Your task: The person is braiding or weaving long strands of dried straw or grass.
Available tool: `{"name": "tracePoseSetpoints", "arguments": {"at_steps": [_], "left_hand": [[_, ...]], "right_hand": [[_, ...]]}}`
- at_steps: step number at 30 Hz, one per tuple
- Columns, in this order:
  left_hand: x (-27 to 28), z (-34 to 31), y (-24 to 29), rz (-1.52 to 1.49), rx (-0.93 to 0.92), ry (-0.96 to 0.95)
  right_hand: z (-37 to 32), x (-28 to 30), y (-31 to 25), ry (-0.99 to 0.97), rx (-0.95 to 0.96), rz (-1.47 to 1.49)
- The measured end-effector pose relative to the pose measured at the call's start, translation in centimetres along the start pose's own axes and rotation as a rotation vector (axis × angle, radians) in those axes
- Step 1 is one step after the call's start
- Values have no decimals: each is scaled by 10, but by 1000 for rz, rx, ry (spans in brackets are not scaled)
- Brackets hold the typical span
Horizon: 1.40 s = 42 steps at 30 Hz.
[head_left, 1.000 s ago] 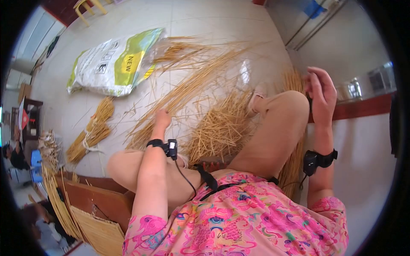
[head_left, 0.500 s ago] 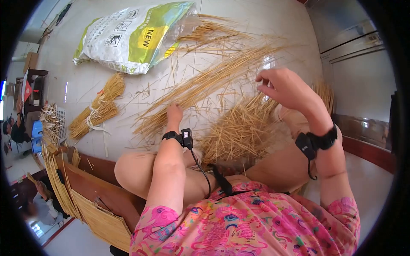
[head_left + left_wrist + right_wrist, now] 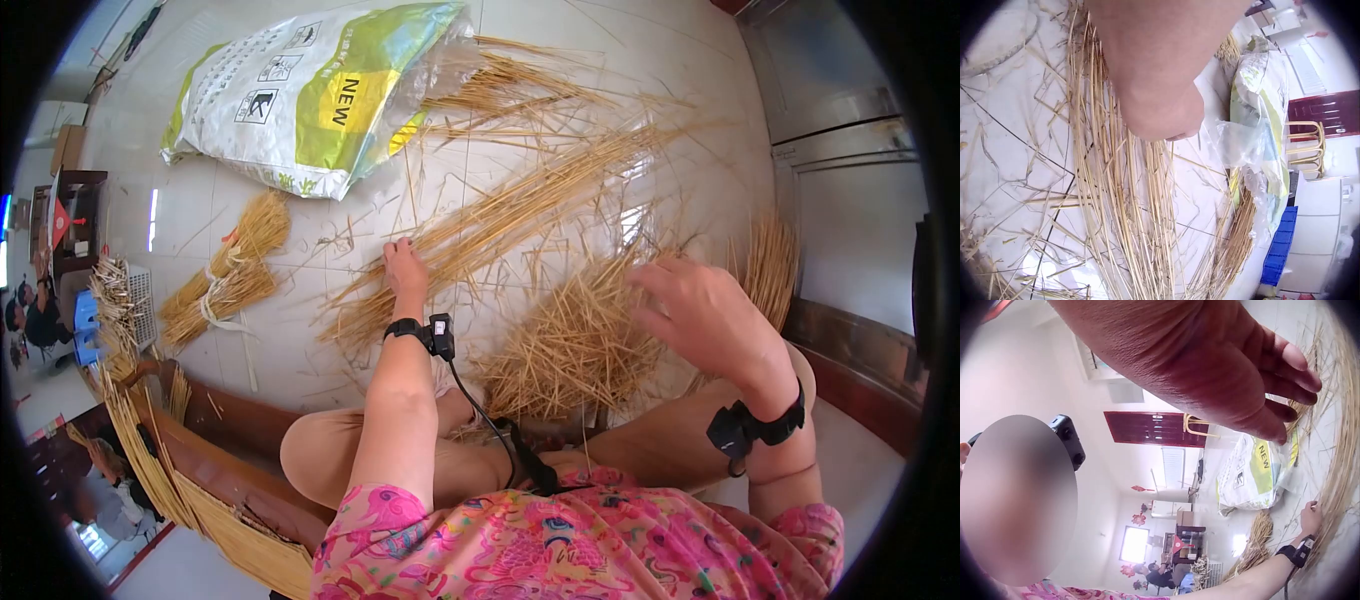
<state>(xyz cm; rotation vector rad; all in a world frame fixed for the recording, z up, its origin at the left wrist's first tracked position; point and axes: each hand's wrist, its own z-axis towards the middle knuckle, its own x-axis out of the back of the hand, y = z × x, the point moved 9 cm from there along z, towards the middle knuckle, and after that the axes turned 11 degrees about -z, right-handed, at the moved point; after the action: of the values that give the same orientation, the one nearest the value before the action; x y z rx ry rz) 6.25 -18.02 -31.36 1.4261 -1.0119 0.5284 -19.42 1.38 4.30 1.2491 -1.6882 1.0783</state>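
Observation:
My left hand point(image 3: 404, 268) is low over a long spread of dry straw stalks point(image 3: 530, 195) on the floor. Its curled fingers grip some stalks near one end, and in the left wrist view stalks point(image 3: 1157, 206) run out from under the hand point(image 3: 1160, 112). The fingertips are mostly hidden there. My right hand point(image 3: 700, 310) is raised above a loose heap of short straw pieces point(image 3: 570, 340), holding nothing. In the right wrist view this right hand point(image 3: 1235, 375) has loosely bent, spread fingers.
A white and green plastic sack point(image 3: 310, 100) with straw at its mouth lies beyond the stalks. A tied straw bundle point(image 3: 230, 270) lies to the left. More upright straw point(image 3: 770, 270) stands by the metal cabinet point(image 3: 850, 190) at right. A wooden bench point(image 3: 240, 450) is beside the left knee.
The right hand has swung in from the far right, then lowered toward the straw heap. The left hand stays at the stalks. The head view has shifted.

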Motion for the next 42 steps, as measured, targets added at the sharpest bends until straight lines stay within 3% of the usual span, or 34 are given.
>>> {"name": "tracePoseSetpoints", "arguments": {"at_steps": [7,10,16,20,24,30,34,37,42], "left_hand": [[-11,0,13,66,-130,-99],[-8,-2,17,60,-177,-80],[-1,-1,20,-13,-267,-70],[9,8,19,-127,-296,-174],[30,21,26,-365,-82,-446],[100,20,81,-435,-120,-579],[162,-8,150,-596,-170,-584],[198,-37,201,-777,-171,-535],[189,-99,269,-1345,-206,-636]], "right_hand": [[-1,-2,-7,-21,17,-21],[-2,-7,-7,-158,-32,17],[-5,-4,-6,-142,-45,28],[-6,4,-5,8,37,3],[-11,7,0,72,48,4],[-11,-8,11,56,39,-20],[-9,-15,11,42,54,8],[2,-12,1,103,32,205],[11,-7,-27,183,36,1081]]}}
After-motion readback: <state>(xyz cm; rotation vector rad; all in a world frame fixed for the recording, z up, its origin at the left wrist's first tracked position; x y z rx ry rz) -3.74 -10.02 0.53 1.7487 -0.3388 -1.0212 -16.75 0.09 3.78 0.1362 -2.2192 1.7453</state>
